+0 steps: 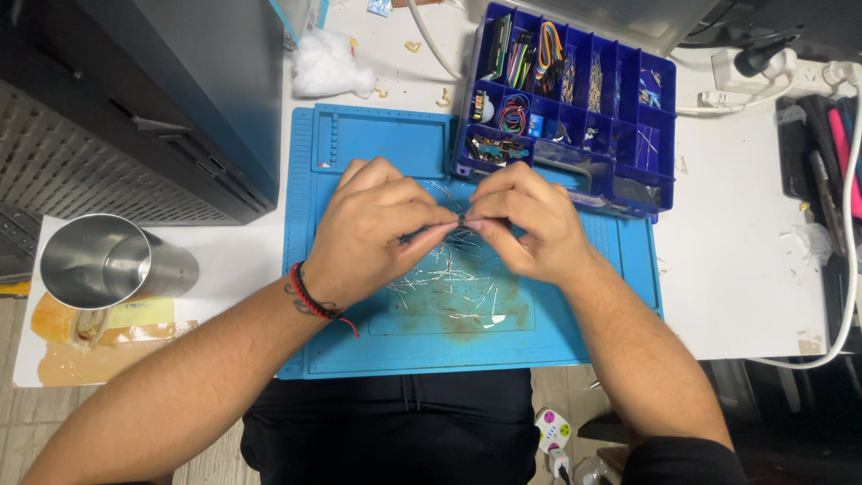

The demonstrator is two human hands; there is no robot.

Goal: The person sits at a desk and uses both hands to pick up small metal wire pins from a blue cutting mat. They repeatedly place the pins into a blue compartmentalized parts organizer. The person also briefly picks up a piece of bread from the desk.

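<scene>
Both forearms reach up from the bottom of the view, the left wrist wearing a red-and-black cord bracelet [310,296]. Left hand [373,224] and right hand [530,224] meet over the blue work mat [359,350] on the white counter [736,269]; each grip is pinched together on a small dark component [461,218] held between the fingertips of both hands, just above the mat. Under and around the hands lies a scatter of thin wire leads [449,278]. Judging by the pinch, the work goes best with the part kept low over the mat, so anything dropped lands on it, and with the fingertips close to the part's body rather than far out on a lead. To the left stands a steel cup [108,260], its inside not clearly visible, beside a brown paper wrap [99,332]. Beyond the hands sits a dark blue compartment box [660,180], lid open: coloured jumper wires in the upper left cells, coiled wire and small parts below, fine leads in the right-hand ones. Farther off lie a wad of white stuffing [328,65] and a white power strip [763,67].
</scene>
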